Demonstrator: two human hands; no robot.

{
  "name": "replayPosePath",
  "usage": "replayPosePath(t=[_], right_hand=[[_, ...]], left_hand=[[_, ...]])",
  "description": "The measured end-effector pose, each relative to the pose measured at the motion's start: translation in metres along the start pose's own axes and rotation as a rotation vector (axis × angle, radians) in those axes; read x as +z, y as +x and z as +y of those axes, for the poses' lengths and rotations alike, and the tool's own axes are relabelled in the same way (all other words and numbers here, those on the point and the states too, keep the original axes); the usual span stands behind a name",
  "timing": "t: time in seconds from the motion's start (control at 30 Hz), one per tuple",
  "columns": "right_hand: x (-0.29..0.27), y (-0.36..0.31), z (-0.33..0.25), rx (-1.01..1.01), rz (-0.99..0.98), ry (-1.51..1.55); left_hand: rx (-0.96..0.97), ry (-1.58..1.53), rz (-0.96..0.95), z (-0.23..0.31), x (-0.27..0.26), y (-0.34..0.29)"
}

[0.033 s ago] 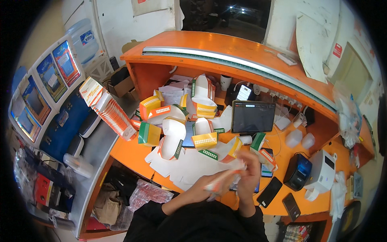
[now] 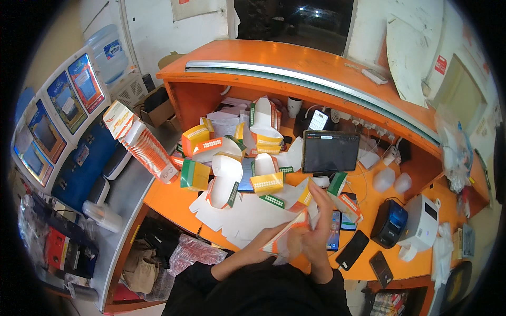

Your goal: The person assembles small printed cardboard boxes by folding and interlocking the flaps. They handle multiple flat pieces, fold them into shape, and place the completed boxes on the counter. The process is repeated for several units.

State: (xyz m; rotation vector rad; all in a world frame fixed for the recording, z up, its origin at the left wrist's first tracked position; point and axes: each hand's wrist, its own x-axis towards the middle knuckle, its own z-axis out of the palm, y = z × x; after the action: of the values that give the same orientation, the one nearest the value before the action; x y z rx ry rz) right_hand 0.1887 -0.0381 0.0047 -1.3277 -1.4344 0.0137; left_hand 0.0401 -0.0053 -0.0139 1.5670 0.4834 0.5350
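My left hand [image 2: 258,247] grips a partly folded orange-and-white paper food box [image 2: 284,234] close to my body. My right hand [image 2: 319,229] is against the box's right side, its fingers stretched upward along the side and its blurred thumb over the box. Beyond my hands lie flat white box blanks [image 2: 240,226]. Folded food boxes in yellow, green and orange, such as a yellow one [image 2: 267,183] and a green-and-yellow one [image 2: 195,175], are heaped past the blanks. A tall leaning stack of orange-and-white boxes [image 2: 142,142] stands at the left.
A dark tablet [image 2: 331,150] stands behind the boxes. To the right lie phones [image 2: 353,250], a black device [image 2: 389,224] and a white printer [image 2: 420,226]. The orange counter shelf [image 2: 300,73] rises at the back. A plastic-wrapped bundle [image 2: 195,256] sits below the desk's left edge.
My right hand's fingers have straightened upward, and the box between my hands shows more opened out and higher. A lit phone beside my right hand is more visible.
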Motion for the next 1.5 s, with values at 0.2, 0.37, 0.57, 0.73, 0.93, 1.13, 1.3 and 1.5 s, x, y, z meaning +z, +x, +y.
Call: replayPosePath(t=[0.2,0.37,0.57,0.73,0.93,1.13,1.3,1.5], right_hand=[[0.036,-0.022,-0.016,-0.033,-0.390,-0.128],[0.027,-0.021,-0.009,0.006,-0.397,-0.162],[0.005,-0.024,-0.010,-0.063,-0.648,-0.062],[0.003,-0.035,-0.002,-0.076,-0.615,-0.111],[-0.009,-0.020,0.006,0.008,-0.152,-0.230],[-0.021,-0.008,0.010,0.098,-0.061,-0.172],[-0.020,-0.006,0.010,0.076,0.053,-0.208],[-0.027,0.000,0.005,-0.059,0.148,-0.205]], left_hand=[[0.088,-0.960,0.342,-0.046,0.007,0.020],[0.362,-0.415,0.316,-0.109,-0.017,0.027],[0.781,-1.161,0.491,-0.128,-0.079,0.053],[0.784,-0.945,0.448,-0.089,-0.104,0.046],[0.034,-0.423,0.672,-0.042,-0.055,0.037],[-0.161,-0.395,0.269,-0.035,-0.059,0.018],[-0.064,-0.557,0.401,-0.032,-0.042,0.016],[-0.032,-0.594,0.351,-0.024,-0.042,0.013]])
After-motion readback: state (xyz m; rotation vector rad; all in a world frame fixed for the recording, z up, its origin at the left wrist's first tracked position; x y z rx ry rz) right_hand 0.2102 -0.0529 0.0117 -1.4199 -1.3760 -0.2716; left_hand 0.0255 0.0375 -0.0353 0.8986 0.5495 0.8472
